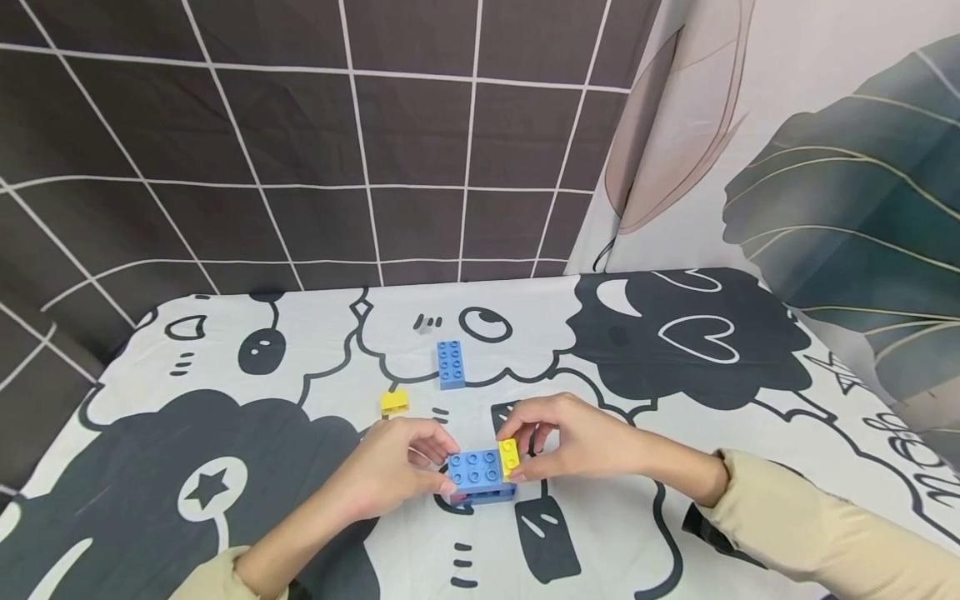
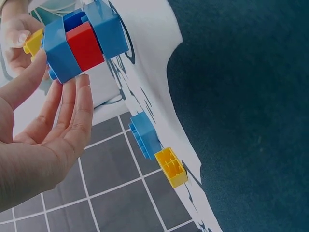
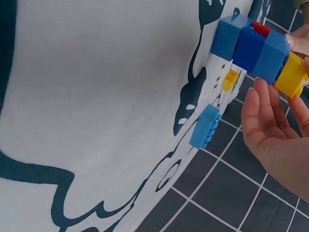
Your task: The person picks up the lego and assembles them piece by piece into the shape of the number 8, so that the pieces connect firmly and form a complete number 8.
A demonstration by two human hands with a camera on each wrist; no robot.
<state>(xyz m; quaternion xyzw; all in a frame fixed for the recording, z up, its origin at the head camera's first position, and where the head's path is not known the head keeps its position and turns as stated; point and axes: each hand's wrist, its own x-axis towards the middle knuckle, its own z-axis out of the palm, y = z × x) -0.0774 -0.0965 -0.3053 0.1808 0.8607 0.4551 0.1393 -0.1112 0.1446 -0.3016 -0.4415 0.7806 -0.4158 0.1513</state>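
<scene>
In the head view my left hand (image 1: 386, 473) holds the left end of a stack of toy building bricks (image 1: 474, 469) between thumb and fingers. Its top is a light blue brick. The left wrist view shows a red brick (image 2: 85, 47) and a dark blue brick in the middle layer, above another light blue brick (image 2: 105, 29) at the bottom. My right hand (image 1: 581, 437) pinches a small yellow brick (image 1: 508, 458) at the right end of the stack's top, with fingertips behind and thumb in front. The yellow brick sits over the upper blue brick (image 3: 272, 57), studs up.
A loose light blue brick (image 1: 450, 365) lies studs up on the patterned cloth (image 1: 600, 533), beyond the stack. Left of it and nearer lies a loose yellow brick (image 1: 393, 402). A dark gridded curtain (image 1: 300, 150) hangs behind the cloth's far edge.
</scene>
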